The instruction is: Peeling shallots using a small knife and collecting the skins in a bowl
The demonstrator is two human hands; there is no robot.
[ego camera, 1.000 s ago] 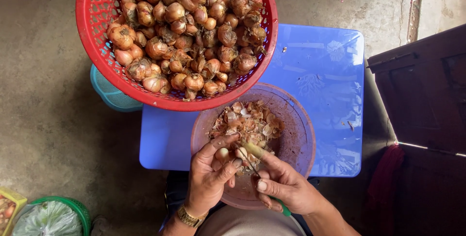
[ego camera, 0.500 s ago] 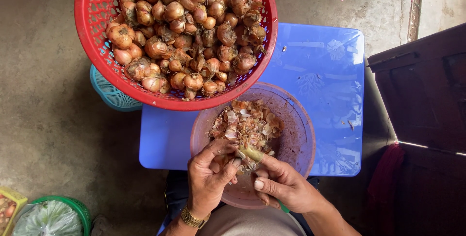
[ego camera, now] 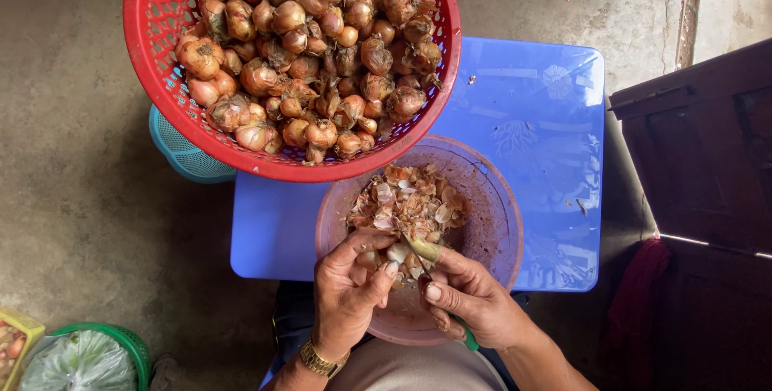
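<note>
My left hand (ego camera: 347, 290) grips a small pale shallot (ego camera: 396, 253) over the near side of a brownish plastic bowl (ego camera: 492, 222). My right hand (ego camera: 470, 298) holds a small knife (ego camera: 420, 248) with a green handle, its blade against the shallot. The bowl holds a heap of papery shallot skins (ego camera: 410, 202). Behind it a red plastic basket (ego camera: 157, 53) is piled with several unpeeled brown shallots (ego camera: 310, 45). A gold watch sits on my left wrist.
Bowl and basket rest on a blue plastic stool (ego camera: 539, 109). A teal basket (ego camera: 181, 154) pokes out under the red one. A green bucket with a plastic bag (ego camera: 80, 359) stands at lower left on the concrete floor. Dark wooden furniture (ego camera: 708, 166) stands at right.
My hands stay over the bowl; the fingers of both have shifted slightly around the shallot as the knife works at it. Basket and bowl have not moved.
</note>
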